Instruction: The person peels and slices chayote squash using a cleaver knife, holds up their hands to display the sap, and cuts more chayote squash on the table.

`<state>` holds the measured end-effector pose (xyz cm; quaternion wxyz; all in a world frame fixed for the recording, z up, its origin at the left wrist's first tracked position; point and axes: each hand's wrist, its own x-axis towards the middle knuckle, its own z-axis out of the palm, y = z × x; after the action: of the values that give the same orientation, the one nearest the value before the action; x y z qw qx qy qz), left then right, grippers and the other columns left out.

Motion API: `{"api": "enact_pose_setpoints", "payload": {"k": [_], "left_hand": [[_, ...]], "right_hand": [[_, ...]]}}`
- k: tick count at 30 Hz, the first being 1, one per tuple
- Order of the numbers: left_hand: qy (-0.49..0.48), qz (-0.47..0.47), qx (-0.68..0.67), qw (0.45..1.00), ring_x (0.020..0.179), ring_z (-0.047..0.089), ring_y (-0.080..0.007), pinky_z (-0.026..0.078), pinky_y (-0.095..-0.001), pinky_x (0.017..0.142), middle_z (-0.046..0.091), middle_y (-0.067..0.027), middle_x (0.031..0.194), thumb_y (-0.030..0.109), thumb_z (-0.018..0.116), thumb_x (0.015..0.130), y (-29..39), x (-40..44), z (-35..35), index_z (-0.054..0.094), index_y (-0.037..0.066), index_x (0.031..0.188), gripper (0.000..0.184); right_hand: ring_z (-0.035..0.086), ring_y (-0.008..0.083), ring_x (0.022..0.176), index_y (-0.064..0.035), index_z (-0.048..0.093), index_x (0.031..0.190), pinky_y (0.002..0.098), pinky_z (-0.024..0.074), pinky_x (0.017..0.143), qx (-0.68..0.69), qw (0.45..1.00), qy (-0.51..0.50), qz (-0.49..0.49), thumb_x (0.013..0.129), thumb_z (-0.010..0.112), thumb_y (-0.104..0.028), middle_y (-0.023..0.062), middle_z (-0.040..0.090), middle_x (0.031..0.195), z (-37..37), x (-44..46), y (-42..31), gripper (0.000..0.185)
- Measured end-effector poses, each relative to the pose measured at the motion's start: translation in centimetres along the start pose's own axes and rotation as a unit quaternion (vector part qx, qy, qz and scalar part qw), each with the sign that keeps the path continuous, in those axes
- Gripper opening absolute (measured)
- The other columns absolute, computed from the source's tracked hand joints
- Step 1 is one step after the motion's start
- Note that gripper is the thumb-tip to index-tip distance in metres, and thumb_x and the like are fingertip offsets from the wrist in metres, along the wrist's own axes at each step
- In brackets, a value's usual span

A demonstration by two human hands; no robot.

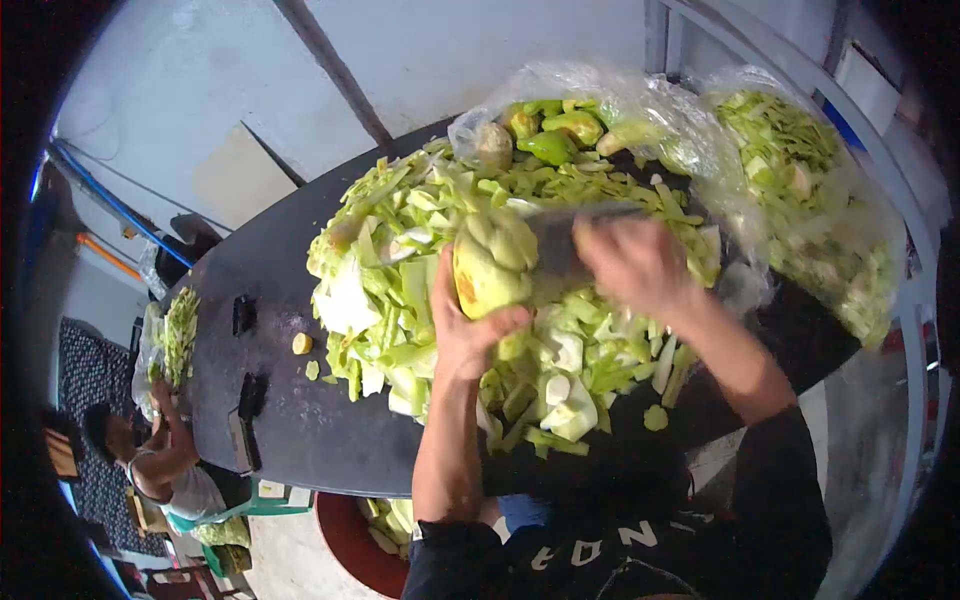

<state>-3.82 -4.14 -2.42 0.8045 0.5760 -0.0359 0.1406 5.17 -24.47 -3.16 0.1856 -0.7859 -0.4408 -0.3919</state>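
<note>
My left hand (468,328) grips a pale green, lumpy fruit (493,265) from below and the left, thumb across its lower end. The fruit has furrowed sides and an orange-yellow patch. My right hand (640,265), smeared by motion, is closed around the handle of a knife (562,240). Its broad grey blade is blurred and lies just right of the fruit; I cannot tell whether it touches. Under and around both hands spreads a heap of cut green and white pieces (400,290), made of strips, peelings and chunks.
Whole green fruits (560,138) lie at the back beside clear plastic (640,100). A filled plastic bag (810,210) stands at the right. The dark table (270,420) carries small black objects. A reddish tub (345,540) sits below its edge. Another person (175,465) works at the far left.
</note>
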Motion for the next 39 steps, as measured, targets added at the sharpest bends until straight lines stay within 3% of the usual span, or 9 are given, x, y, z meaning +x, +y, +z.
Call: {"api": "enact_pose_setpoints", "payload": {"k": [5, 10, 14, 17, 22, 26, 34, 37, 39], "left_hand": [[-0.037, -0.021, 0.007, 0.999, 0.106, 0.059, -0.0190, 0.048, -0.0328, 0.094, 0.060, -0.0077, 0.115, 0.020, 0.092, 0.054, 0.2, -0.1, 0.3, 0.045, 0.000, 0.131, 0.092], [-0.064, 0.030, -0.146, 0.987, 0.120, 0.055, -0.0323, 0.046, -0.0478, 0.101, 0.050, -0.0197, 0.135, 0.024, 0.077, 0.074, 0.8, 0.4, -1.9, 0.031, -0.002, 0.145, 0.089], [-0.112, -0.043, -0.378, 0.918, 0.098, 0.063, -0.0391, 0.057, -0.0424, 0.070, 0.042, -0.0266, 0.140, 0.060, 0.064, 0.079, 0.0, -0.1, -3.5, 0.028, 0.010, 0.148, 0.093], [-0.145, -0.076, -0.411, 0.897, 0.074, 0.063, -0.0310, 0.054, -0.0319, 0.051, 0.050, -0.0251, 0.127, 0.047, 0.068, 0.075, -1.6, 0.5, -3.1, 0.036, 0.011, 0.141, 0.082], [0.025, 0.047, 0.064, 0.997, 0.101, 0.061, -0.0241, 0.055, -0.0353, 0.084, 0.056, -0.0157, 0.121, -0.001, 0.070, 0.068, -1.9, 0.3, -1.3, 0.024, 0.007, 0.146, 0.091], [0.038, 0.198, 0.283, 0.938, 0.114, 0.054, -0.0213, 0.041, -0.0327, 0.101, 0.051, -0.0147, 0.128, 0.016, 0.077, 0.075, -2.8, 0.7, -1.0, 0.024, 0.004, 0.145, 0.089], [0.076, 0.262, 0.416, 0.867, 0.113, 0.052, -0.0220, 0.042, -0.0326, 0.099, 0.052, -0.0146, 0.124, 0.019, 0.076, 0.079, -4.2, 1.1, -1.4, 0.030, 0.000, 0.141, 0.080], [0.064, 0.120, 0.260, 0.956, 0.112, 0.053, -0.0234, 0.043, -0.0342, 0.097, 0.052, -0.0163, 0.123, 0.015, 0.078, 0.071, -1.5, 0.1, 0.6, 0.031, -0.001, 0.139, 0.084], [0.011, 0.103, 0.308, 0.946, 0.112, 0.053, -0.0259, 0.042, -0.0362, 0.098, 0.052, -0.0183, 0.121, 0.010, 0.077, 0.061, -0.4, -0.6, 1.0, 0.031, -0.002, 0.137, 0.090]], "right_hand": [[0.064, 0.0361, 0.067, -0.0093, 0.058, 0.096, 0.0459, 0.0505, 0.056, 0.037, 0.985, -0.064, 0.157, 0.080, 0.066, -0.014, 0.0159, 0.063, 0.073, 0.8, -1.1, 4.1, 0.019], [0.064, 0.0372, 0.068, -0.0077, 0.058, 0.097, 0.0458, 0.0506, 0.058, 0.058, 0.981, -0.061, 0.176, 0.078, 0.068, -0.011, 0.0147, 0.064, 0.076, -1.0, -0.1, 3.2, 0.022], [0.063, 0.0375, 0.067, -0.0058, 0.058, 0.095, 0.0452, 0.0501, 0.057, 0.097, 0.982, -0.016, 0.160, 0.076, 0.070, -0.010, 0.0144, 0.064, 0.078, -2.7, 0.8, 2.0, 0.023], [0.062, 0.0387, 0.067, -0.0058, 0.058, 0.094, 0.0450, 0.0496, 0.057, 0.103, 0.990, 0.011, 0.095, 0.072, 0.071, -0.009, 0.0132, 0.063, 0.078, -3.8, 1.5, 0.8, 0.026], [0.062, 0.0151, 0.060, -0.0018, 0.066, 0.091, 0.0283, 0.0514, 0.049, -0.013, 0.996, 0.020, -0.089, 0.074, 0.064, -0.005, 0.0019, 0.058, 0.068, -5.1, 1.8, -1.8, 0.017], [0.053, 0.0130, 0.054, -0.0014, 0.068, 0.088, 0.0253, 0.0456, 0.046, 0.001, 0.989, 0.021, -0.148, 0.069, 0.064, -0.004, -0.0004, 0.047, 0.062, -4.1, 1.3, -3.8, 0.019], [0.048, 0.0100, 0.052, -0.0051, 0.064, 0.088, 0.0219, 0.0420, 0.045, -0.035, 0.984, 0.044, -0.167, 0.073, 0.061, -0.013, -0.0028, 0.041, 0.059, -3.2, 1.0, -4.8, 0.017], [0.053, 0.0124, 0.051, -0.0059, 0.062, 0.088, 0.0250, 0.0442, 0.044, -0.026, 0.987, 0.025, -0.157, 0.076, 0.061, -0.014, -0.0006, 0.044, 0.057, -2.2, 0.8, -3.8, 0.014], [0.061, 0.0228, 0.052, -0.0077, 0.060, 0.090, 0.0350, 0.0485, 0.046, -0.033, 0.998, -0.031, 0.031, 0.081, 0.059, -0.012, 0.0062, 0.054, 0.059, 0.7, -0.2, 0.0, 0.010]]}}
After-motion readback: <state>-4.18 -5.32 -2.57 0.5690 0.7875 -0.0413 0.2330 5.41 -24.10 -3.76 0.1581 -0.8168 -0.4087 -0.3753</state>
